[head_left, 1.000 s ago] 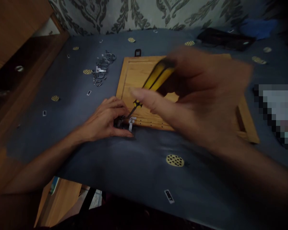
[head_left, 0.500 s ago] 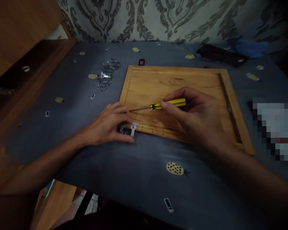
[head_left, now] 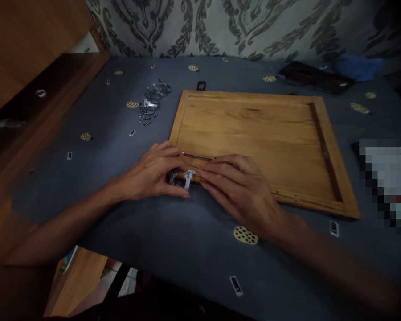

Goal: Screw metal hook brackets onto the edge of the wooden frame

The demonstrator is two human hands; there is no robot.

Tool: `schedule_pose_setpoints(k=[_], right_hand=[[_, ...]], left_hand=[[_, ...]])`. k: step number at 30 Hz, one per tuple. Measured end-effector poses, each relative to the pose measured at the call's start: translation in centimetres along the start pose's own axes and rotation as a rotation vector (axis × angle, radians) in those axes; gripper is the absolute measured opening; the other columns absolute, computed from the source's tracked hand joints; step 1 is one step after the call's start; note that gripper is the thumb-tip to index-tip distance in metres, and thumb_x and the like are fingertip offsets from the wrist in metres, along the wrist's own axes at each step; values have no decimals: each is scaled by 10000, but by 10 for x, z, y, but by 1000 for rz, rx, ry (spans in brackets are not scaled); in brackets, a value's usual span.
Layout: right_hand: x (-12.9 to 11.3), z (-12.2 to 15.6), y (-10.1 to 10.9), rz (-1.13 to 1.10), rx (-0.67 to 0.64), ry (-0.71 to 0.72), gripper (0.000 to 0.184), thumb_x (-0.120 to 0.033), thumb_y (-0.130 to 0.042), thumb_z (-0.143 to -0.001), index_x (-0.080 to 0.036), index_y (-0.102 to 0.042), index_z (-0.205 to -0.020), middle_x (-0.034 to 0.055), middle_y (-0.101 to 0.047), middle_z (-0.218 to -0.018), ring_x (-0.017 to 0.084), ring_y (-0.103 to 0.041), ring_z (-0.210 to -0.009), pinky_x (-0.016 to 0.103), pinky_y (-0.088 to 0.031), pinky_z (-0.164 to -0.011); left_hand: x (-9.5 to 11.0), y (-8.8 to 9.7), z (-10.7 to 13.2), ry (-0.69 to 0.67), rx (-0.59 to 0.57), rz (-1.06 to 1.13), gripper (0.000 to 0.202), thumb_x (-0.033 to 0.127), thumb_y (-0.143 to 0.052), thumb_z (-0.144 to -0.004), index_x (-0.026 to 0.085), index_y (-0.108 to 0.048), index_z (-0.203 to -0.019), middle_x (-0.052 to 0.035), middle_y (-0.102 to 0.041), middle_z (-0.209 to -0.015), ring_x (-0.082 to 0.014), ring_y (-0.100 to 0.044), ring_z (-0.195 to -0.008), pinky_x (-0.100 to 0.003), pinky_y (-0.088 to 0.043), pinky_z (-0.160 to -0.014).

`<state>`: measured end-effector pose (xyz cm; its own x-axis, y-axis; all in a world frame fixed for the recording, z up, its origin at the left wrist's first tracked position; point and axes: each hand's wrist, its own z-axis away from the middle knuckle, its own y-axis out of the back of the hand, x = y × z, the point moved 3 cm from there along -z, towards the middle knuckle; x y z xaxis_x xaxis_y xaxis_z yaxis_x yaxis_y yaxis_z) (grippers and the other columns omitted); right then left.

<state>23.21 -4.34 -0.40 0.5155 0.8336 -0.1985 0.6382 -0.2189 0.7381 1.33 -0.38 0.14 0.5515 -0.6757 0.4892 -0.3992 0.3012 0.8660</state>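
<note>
A light wooden cabinet door (head_left: 247, 133) lies on the table. At its near left corner my left hand (head_left: 153, 174) grips a metal hinge (head_left: 189, 176), thumb at the near side and fingers over the door's edge. My right hand (head_left: 242, 187) is closed just right of the hinge, its fingers together over the door's near edge. From under it a screwdriver (head_left: 198, 156) shows only its thin shaft, which runs left to my left fingers. The handle is hidden by the right hand.
Several metal hinges (head_left: 152, 102) and small screws (head_left: 146, 119) lie left of the door. A black case (head_left: 316, 78) and a blue cloth (head_left: 359, 67) are at the back right. A blurred-out item (head_left: 387, 174) lies at the right. A wooden cabinet (head_left: 36, 53) stands on the left.
My right hand has moved left and down toward the hinge, turned over so that it covers the yellow screwdriver handle. My left hand keeps its hold on the hinge.
</note>
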Motion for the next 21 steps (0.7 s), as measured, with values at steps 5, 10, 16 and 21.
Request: schedule_pose_setpoints(k=[5,10,16,21], right_hand=[[-6,2,-9,-18,-27,76,203,-129,-646,-1034,-197,-753,-1193,93,-835,-1133,279,-773,-1071,437,-672,-860],[-3,6,-13,-4,-19,104,234,-85,-633,-1023,-197,-780,-1166,101,-839,-1122,281,-779,-1014,443,-670,-820],[-5,6,-13,14,-23,116,183,-85,-626,-1034,-160,-774,-1110,103,-839,-1121,278,-779,-1003,440,-661,-823],[-5,4,-13,11,-32,118,198,-82,-620,-1033,-161,-782,-1115,110,-839,-1115,281,-776,-1011,444,-661,-818]], left_hand=[[0,-1,1,-7,15,21,467,619,-867,-835,221,-762,-1057,-40,-705,-1054,-258,-595,-1050,-381,-390,-935],[-1,-2,1,7,4,-4,494,659,-844,-839,213,-731,-1018,-40,-707,-1055,-263,-596,-1060,-382,-381,-933],[4,4,2,-6,34,-55,638,781,-736,-863,194,-684,-1107,-62,-696,-1032,-263,-561,-1019,-365,-356,-831],[5,5,4,-35,57,-156,693,833,-704,-839,188,-674,-1092,-66,-694,-1042,-272,-547,-1026,-373,-343,-842]])
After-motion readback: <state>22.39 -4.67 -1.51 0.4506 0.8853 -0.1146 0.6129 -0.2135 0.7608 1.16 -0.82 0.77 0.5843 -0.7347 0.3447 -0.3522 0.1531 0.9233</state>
